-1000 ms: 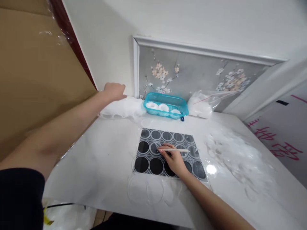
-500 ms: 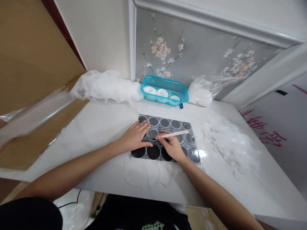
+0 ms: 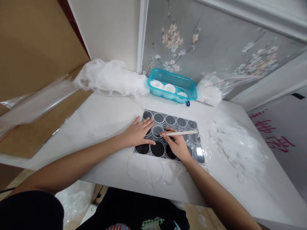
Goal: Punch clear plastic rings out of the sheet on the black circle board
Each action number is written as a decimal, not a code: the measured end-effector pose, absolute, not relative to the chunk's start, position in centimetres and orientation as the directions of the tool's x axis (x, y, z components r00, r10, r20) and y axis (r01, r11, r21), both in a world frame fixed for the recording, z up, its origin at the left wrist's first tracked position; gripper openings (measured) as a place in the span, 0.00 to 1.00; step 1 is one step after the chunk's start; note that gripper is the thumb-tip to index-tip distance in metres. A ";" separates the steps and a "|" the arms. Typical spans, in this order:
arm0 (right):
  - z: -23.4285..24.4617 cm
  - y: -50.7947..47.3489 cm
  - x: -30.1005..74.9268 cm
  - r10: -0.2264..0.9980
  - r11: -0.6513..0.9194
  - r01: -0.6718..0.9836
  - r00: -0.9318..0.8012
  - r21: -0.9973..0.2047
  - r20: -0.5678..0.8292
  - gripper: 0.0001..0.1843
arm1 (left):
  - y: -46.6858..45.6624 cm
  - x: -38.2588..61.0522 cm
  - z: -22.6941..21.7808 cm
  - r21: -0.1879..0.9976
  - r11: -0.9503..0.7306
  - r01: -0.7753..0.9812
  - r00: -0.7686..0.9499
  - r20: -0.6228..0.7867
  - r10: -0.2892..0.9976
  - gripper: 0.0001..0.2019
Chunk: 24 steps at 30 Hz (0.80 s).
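Note:
A dark sheet printed with rows of ringed circles lies flat on the white table. My left hand rests flat on the sheet's left part, fingers stretched out and pressing it down. My right hand is closed on a thin pale stick, held like a pen, its tip touching a circle near the middle of the sheet. The stick's other end points right.
A teal basket with white rolls stands at the wall. A pile of clear plastic rings lies back left, loose clear discs to the right, a plastic bag beside the basket. Cardboard with plastic film is at left.
My left hand came down from the ring pile at the back left and now lies flat on the sheet. The view has tilted downward; the right hand stays on the sheet with the stick.

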State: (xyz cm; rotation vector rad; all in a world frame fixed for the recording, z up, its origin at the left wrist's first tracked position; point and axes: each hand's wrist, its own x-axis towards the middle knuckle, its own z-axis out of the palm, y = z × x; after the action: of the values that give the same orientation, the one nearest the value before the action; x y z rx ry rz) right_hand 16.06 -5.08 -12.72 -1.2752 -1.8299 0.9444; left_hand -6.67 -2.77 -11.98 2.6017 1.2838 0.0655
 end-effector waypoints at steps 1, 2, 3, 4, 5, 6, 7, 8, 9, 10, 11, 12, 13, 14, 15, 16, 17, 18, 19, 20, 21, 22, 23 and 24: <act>-12.8 -5.1 16.1 0.955 0.247 0.443 -0.264 -0.862 0.138 0.14 | -2.8 -6.7 -12.0 0.236 -0.586 0.775 0.614 -0.064 0.786 0.48; -12.8 -5.1 16.1 0.955 0.247 0.443 -0.261 -0.862 0.140 0.14 | -2.7 -6.7 -12.1 0.240 -0.587 0.773 0.616 -0.058 0.786 0.48; -12.8 -5.1 16.0 0.956 0.248 0.440 -0.257 -0.863 0.143 0.14 | -2.7 -6.8 -12.1 0.245 -0.589 0.770 0.617 -0.050 0.785 0.48; -12.8 -5.1 16.0 0.956 0.249 0.436 -0.254 -0.865 0.147 0.14 | -2.7 -6.8 -12.2 0.252 -0.592 0.766 0.619 -0.040 0.784 0.48; -12.7 -5.2 16.0 0.956 0.250 0.433 -0.250 -0.866 0.151 0.15 | -2.7 -6.8 -12.2 0.260 -0.594 0.761 0.621 -0.031 0.783 0.48; -12.7 -5.2 16.0 0.956 0.252 0.432 -0.250 -0.866 0.154 0.15 | -2.6 -6.8 -12.2 0.267 -0.596 0.757 0.623 -0.021 0.782 0.47; -12.6 -5.2 16.0 0.955 0.254 0.432 -0.251 -0.865 0.155 0.15 | -2.6 -6.8 -12.3 0.273 -0.598 0.754 0.625 -0.015 0.781 0.47; -12.6 -5.2 16.0 0.955 0.256 0.434 -0.254 -0.864 0.156 0.15 | -2.6 -6.8 -12.3 0.276 -0.598 0.752 0.625 -0.012 0.780 0.47; -12.5 -5.2 16.0 0.953 0.260 0.436 -0.257 -0.862 0.158 0.15 | -2.6 -6.8 -12.3 0.279 -0.598 0.751 0.626 -0.014 0.780 0.47; -12.5 -5.2 16.0 0.952 0.264 0.439 -0.260 -0.859 0.160 0.15 | -2.6 -6.8 -12.3 0.279 -0.597 0.752 0.626 -0.017 0.780 0.47; -12.5 -5.1 16.0 0.951 0.268 0.442 -0.262 -0.856 0.163 0.14 | -2.6 -6.8 -12.2 0.279 -0.596 0.753 0.625 -0.021 0.780 0.47; -12.6 -5.1 16.0 0.950 0.273 0.445 -0.263 -0.853 0.167 0.14 | -2.6 -6.8 -12.2 0.279 -0.595 0.754 0.625 -0.025 0.780 0.47; -12.6 -5.1 16.0 0.948 0.282 0.448 -0.267 -0.849 0.174 0.14 | -2.6 -6.8 -12.2 0.278 -0.594 0.755 0.624 -0.029 0.781 0.47; -12.7 -5.1 16.1 0.944 0.297 0.451 -0.274 -0.842 0.186 0.14 | -2.5 -6.8 -12.2 0.277 -0.593 0.756 0.624 -0.034 0.781 0.47; -12.8 -5.2 16.1 0.936 0.320 0.460 -0.288 -0.829 0.202 0.14 | -2.5 -6.8 -12.1 0.276 -0.592 0.757 0.624 -0.039 0.780 0.47; -12.8 -5.3 16.1 0.925 0.351 0.477 -0.311 -0.806 0.218 0.13 | -2.5 -6.8 -12.1 0.275 -0.591 0.758 0.624 -0.046 0.780 0.47; -12.9 -5.4 16.1 0.910 0.389 0.505 -0.343 -0.770 0.234 0.13 | -2.5 -6.8 -12.1 0.274 -0.590 0.760 0.624 -0.053 0.779 0.47; -12.9 -5.6 16.1 0.887 0.437 0.538 -0.389 -0.721 0.247 0.13 | -2.5 -6.8 -12.1 0.273 -0.588 0.761 0.623 -0.061 0.779 0.48; -12.9 -5.7 16.0 0.859 0.491 0.571 -0.444 -0.657 0.256 0.13 | -2.5 -6.7 -12.0 0.274 -0.585 0.764 0.622 -0.069 0.780 0.48; -12.8 -5.7 16.0 0.824 0.549 0.598 -0.504 -0.584 0.259 0.13 | -2.5 -6.7 -12.0 0.275 -0.581 0.766 0.620 -0.079 0.781 0.48; -12.6 -5.6 16.0 0.786 0.605 0.614 -0.561 -0.506 0.259 0.12 | -2.5 -6.6 -11.9 0.278 -0.577 0.768 0.619 -0.089 0.780 0.48; -12.4 -5.3 16.0 0.752 0.652 0.623 -0.606 -0.432 0.261 0.12 | -2.6 -6.6 -11.9 0.282 -0.575 0.768 0.619 -0.097 0.779 0.48; -12.0 -4.7 16.0 0.730 0.681 0.633 -0.628 -0.367 0.270 0.12 | -2.6 -6.5 -11.8 0.285 -0.575 0.767 0.620 -0.101 0.778 0.48; -11.6 -4.0 16.1 0.726 0.687 0.654 -0.621 -0.316 0.295 0.12 | -2.6 -6.4 -11.7 0.289 -0.574 0.766 0.621 -0.101 0.778 0.48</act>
State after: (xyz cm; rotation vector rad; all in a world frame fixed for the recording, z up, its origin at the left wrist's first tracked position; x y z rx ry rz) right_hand 16.10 -4.04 -11.59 -1.0751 -2.5004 0.2484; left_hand -6.45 -2.58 -11.71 2.5431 1.2478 0.0531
